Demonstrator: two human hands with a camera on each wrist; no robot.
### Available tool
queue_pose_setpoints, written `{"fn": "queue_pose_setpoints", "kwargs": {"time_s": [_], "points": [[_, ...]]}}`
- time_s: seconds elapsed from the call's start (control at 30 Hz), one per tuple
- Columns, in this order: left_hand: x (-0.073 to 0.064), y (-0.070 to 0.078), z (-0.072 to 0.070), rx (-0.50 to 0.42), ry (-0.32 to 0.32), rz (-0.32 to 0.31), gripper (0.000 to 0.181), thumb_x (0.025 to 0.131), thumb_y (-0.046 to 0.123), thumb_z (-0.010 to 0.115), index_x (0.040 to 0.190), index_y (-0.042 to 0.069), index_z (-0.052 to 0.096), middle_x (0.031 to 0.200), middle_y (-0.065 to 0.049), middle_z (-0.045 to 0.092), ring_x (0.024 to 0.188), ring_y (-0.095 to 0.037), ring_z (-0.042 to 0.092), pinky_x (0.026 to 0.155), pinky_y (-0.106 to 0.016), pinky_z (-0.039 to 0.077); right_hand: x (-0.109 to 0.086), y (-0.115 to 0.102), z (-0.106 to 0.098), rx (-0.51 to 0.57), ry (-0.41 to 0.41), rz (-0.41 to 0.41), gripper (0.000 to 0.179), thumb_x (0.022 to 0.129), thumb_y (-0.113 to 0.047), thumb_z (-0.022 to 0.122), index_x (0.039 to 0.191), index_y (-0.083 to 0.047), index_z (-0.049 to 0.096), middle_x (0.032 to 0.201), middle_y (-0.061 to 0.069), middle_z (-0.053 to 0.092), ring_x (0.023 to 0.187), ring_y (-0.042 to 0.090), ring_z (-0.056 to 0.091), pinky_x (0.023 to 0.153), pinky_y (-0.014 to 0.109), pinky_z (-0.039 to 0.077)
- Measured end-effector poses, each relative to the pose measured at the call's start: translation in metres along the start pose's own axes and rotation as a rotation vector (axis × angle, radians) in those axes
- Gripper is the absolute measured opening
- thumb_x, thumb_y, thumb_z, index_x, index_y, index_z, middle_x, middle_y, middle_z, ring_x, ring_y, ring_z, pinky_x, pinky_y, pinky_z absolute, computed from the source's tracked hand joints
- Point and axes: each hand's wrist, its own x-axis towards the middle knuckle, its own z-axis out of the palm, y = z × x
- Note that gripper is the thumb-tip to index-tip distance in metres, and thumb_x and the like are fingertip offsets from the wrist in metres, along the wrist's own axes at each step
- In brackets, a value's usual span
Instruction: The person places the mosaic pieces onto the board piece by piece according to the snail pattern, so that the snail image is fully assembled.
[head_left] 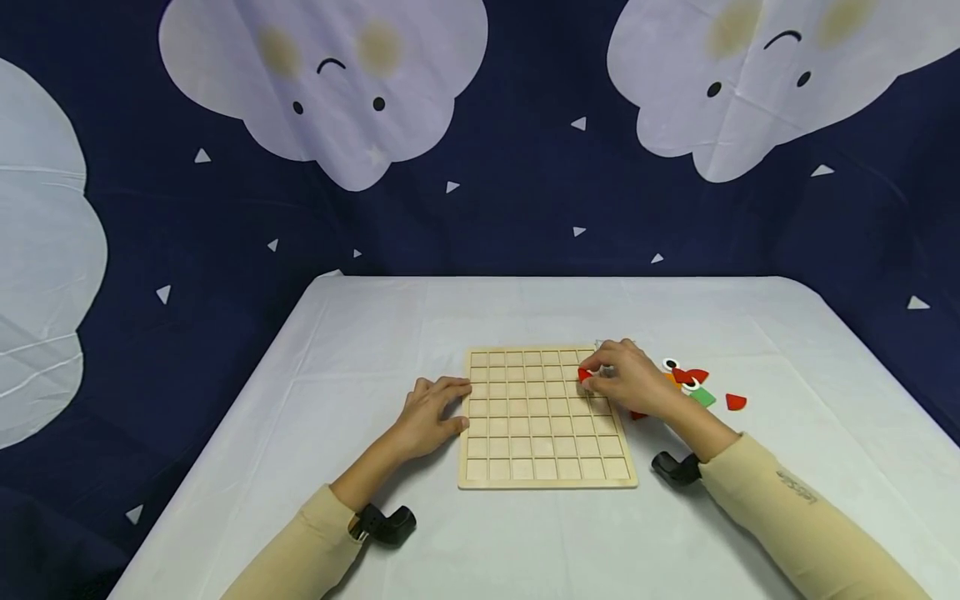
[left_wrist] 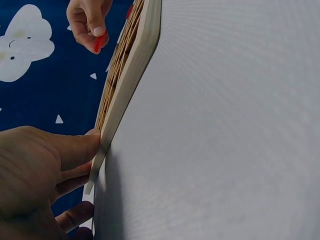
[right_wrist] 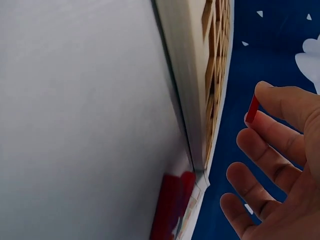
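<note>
A square wooden board (head_left: 480,471) with a grid of shallow square cells lies flat on the white table. My left hand (head_left: 431,417) rests at its left side, thumb and fingertips touching the frame. In the left wrist view, the left thumb (left_wrist: 82,150) lies along the board's rim with the other fingers spread beyond it. Over the board's right columns, my right hand (head_left: 633,379) pinches a small flat red piece (right_wrist: 252,109) between thumb and index finger. Its other fingers are loosely bent, and the piece is held on edge above the cells.
Right of the board lies a loose group of flat pieces: a green piece (head_left: 703,397), a white ring piece with a black centre (head_left: 670,364), and red and orange ones. A separate red piece (head_left: 736,402) sits farther right. A dark blue cloud-patterned curtain (head_left: 517,217) hangs behind the table.
</note>
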Motion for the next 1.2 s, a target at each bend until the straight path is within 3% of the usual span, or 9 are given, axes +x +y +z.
{"fn": "queue_pose_setpoints", "kwargs": {"time_s": [0.13,0.37,0.7,1.2], "points": [[0.000,0.000,0.000,0.001,0.000,0.004,0.049,0.084,0.021,0.069,0.130,0.008,0.057,0.139,-0.001,0.052,0.102,-0.020,0.040,0.084,-0.035,0.028,0.004,-0.001,0.004,0.000,-0.001,-0.018,0.027,0.081,-0.024,0.072,0.105,-0.010,0.072,0.097,0.003,0.065,0.091,0.022,0.047,0.079,0.035,0.033],[0.000,-0.001,0.000,-0.013,0.015,0.014,0.048,0.084,0.020,0.069,0.129,0.007,0.057,0.138,-0.003,0.052,0.100,-0.021,0.040,0.083,-0.036,0.028,0.008,-0.002,0.010,-0.002,-0.026,-0.030,0.023,0.080,-0.025,0.074,0.100,-0.013,0.073,0.101,0.003,0.066,0.092,0.021,0.048,0.079,0.035,0.035],[0.000,0.000,0.000,-0.011,-0.004,-0.004,0.049,0.084,0.021,0.069,0.130,0.008,0.056,0.139,0.000,0.051,0.101,-0.019,0.040,0.085,-0.035,0.027,0.011,-0.003,0.016,-0.072,-0.043,-0.054,0.019,0.080,-0.023,0.073,0.096,-0.014,0.073,0.098,0.001,0.064,0.091,0.021,0.050,0.085,0.045,0.033],[0.000,-0.001,0.000,-0.009,-0.001,0.005,0.050,0.084,0.022,0.069,0.130,0.008,0.056,0.138,-0.001,0.052,0.101,-0.020,0.040,0.084,-0.035,0.028,0.010,-0.002,0.017,-0.131,-0.051,-0.087,0.024,0.077,-0.027,0.076,0.098,-0.017,0.074,0.095,-0.002,0.064,0.085,0.018,0.049,0.076,0.039,0.034]]}}
